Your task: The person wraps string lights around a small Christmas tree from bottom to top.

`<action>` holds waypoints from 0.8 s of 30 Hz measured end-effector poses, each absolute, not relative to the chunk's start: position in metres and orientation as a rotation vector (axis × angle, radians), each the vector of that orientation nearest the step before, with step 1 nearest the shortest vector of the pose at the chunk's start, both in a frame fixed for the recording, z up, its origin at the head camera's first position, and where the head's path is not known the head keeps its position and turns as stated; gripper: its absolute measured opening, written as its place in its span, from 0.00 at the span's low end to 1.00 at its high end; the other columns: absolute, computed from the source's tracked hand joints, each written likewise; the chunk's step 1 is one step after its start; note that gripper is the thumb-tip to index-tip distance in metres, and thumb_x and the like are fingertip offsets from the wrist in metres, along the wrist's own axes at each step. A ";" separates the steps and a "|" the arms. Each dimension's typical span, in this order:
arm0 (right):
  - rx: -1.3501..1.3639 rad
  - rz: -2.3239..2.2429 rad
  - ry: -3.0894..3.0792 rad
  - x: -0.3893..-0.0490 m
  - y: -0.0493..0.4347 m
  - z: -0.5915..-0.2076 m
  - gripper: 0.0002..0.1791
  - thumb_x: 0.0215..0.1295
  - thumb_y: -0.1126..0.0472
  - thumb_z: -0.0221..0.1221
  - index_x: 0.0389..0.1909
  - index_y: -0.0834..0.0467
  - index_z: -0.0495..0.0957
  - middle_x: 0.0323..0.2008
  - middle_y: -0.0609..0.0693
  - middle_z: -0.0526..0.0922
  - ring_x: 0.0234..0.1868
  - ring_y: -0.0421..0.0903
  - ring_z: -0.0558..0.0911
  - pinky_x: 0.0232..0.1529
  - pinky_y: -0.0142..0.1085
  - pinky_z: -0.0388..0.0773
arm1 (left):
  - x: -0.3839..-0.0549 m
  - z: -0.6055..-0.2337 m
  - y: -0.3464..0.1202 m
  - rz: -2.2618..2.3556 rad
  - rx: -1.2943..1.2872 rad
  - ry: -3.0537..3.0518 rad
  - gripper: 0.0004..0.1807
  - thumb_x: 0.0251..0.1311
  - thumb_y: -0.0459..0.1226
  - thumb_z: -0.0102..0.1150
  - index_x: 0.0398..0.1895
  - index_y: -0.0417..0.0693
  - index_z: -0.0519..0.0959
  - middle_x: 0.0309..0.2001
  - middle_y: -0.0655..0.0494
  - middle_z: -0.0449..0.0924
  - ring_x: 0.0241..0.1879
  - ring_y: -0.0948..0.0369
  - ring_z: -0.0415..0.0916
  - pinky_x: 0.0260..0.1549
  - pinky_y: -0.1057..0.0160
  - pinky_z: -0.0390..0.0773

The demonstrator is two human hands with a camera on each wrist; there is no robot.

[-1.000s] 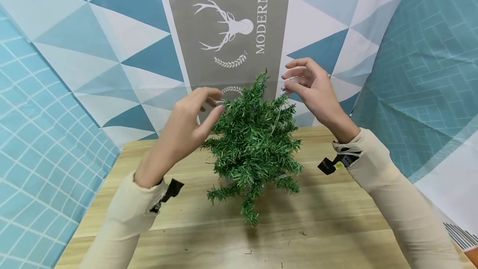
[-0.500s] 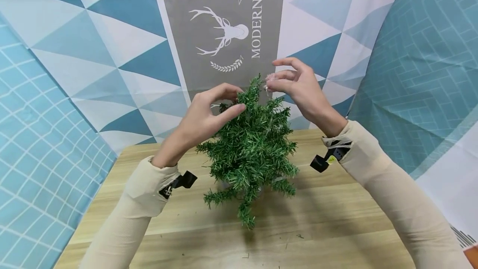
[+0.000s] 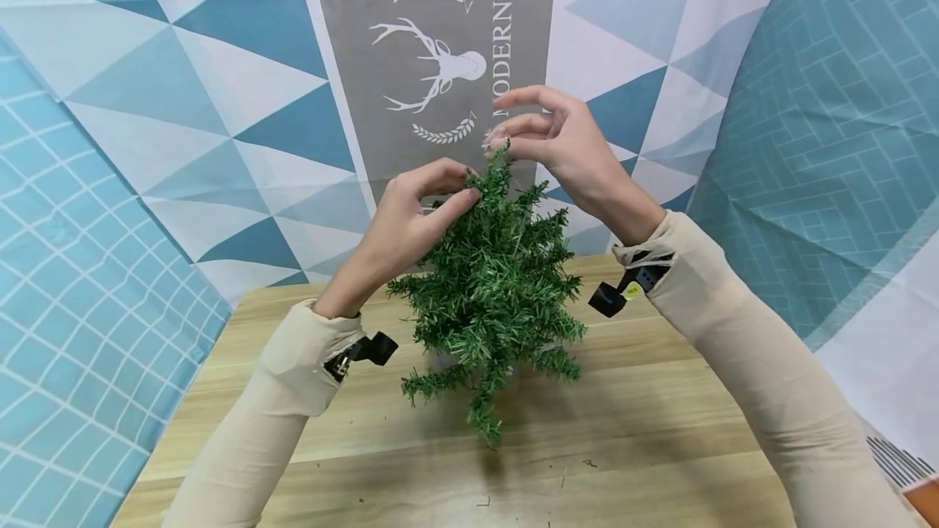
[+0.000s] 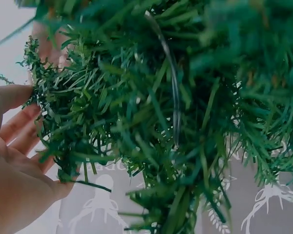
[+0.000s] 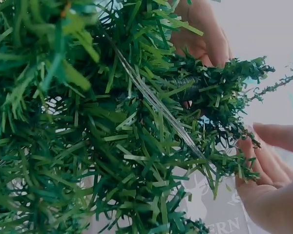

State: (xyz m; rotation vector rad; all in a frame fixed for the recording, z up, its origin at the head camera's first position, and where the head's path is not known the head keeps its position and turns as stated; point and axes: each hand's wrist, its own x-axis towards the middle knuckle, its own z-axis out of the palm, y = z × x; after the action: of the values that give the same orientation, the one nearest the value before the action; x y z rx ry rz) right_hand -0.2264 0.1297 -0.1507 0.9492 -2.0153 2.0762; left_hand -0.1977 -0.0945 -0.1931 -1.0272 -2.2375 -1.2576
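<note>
A small artificial Christmas tree (image 3: pixel 499 292) stands upright on the table. My left hand (image 3: pixel 399 218) holds a branch near its top from the left, thumb in front and fingers behind. Just over the tip, my right hand (image 3: pixel 565 137) pinches a small translucent bundle (image 3: pixel 497 139) between thumb and fingers; what it is exactly is too small to tell. A thin clear strand (image 5: pixel 151 100) runs across the green needles in the right wrist view. The left wrist view also shows a clear strand (image 4: pixel 173 87) lying over the branches. Foliage covers part of the fingers in both wrist views.
The wooden table (image 3: pixel 330 463) has a few loose green needle scraps near its front. Behind it hangs a patterned cloth (image 3: pixel 440 63) with a deer head, and blue tiled cloths (image 3: pixel 66 267) close in the sides.
My right hand has moved left from beside the tree to its tip, carrying the translucent bundle. My left hand has come right onto the upper branches, and its thumb and fingers have drawn closer together.
</note>
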 end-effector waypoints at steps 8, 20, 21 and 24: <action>1.079 2.043 -2.151 -0.228 0.126 -0.154 0.15 0.64 0.72 0.63 0.50 0.60 0.78 0.37 0.53 0.88 0.45 0.51 0.83 0.58 0.42 0.71 | -0.201 -0.198 -0.094 -1.324 -1.012 -2.169 0.09 0.70 0.39 0.57 0.43 0.43 0.83 0.41 0.56 0.87 0.44 0.65 0.82 0.53 0.61 0.77; 1.267 1.947 -2.072 -0.230 0.124 -0.159 0.25 0.65 0.74 0.61 0.63 0.58 0.74 0.41 0.60 0.80 0.43 0.52 0.81 0.42 0.36 0.78 | -0.197 -0.201 -0.087 -1.408 -0.979 -2.151 0.08 0.70 0.36 0.57 0.45 0.42 0.81 0.44 0.53 0.87 0.47 0.64 0.82 0.55 0.61 0.76; 1.270 1.967 -2.071 -0.230 0.124 -0.159 0.28 0.64 0.74 0.61 0.65 0.57 0.72 0.41 0.60 0.80 0.43 0.52 0.81 0.42 0.36 0.78 | -0.197 -0.201 -0.086 -1.416 -0.972 -2.147 0.08 0.70 0.36 0.57 0.45 0.41 0.81 0.44 0.53 0.88 0.47 0.63 0.82 0.55 0.61 0.76; 1.290 2.053 -2.075 -0.231 0.123 -0.159 0.34 0.63 0.74 0.63 0.69 0.56 0.69 0.40 0.62 0.83 0.43 0.55 0.82 0.48 0.40 0.79 | -0.197 -0.201 -0.084 -1.417 -0.937 -2.139 0.08 0.70 0.36 0.57 0.44 0.41 0.81 0.40 0.53 0.88 0.40 0.63 0.81 0.49 0.61 0.77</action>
State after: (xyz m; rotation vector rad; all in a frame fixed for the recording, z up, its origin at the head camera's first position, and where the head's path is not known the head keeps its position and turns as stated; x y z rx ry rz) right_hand -0.2312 0.1226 -0.1587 1.2897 -2.0748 2.0529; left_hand -0.1966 -0.0840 -0.2013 -0.9368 -2.1388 -1.4168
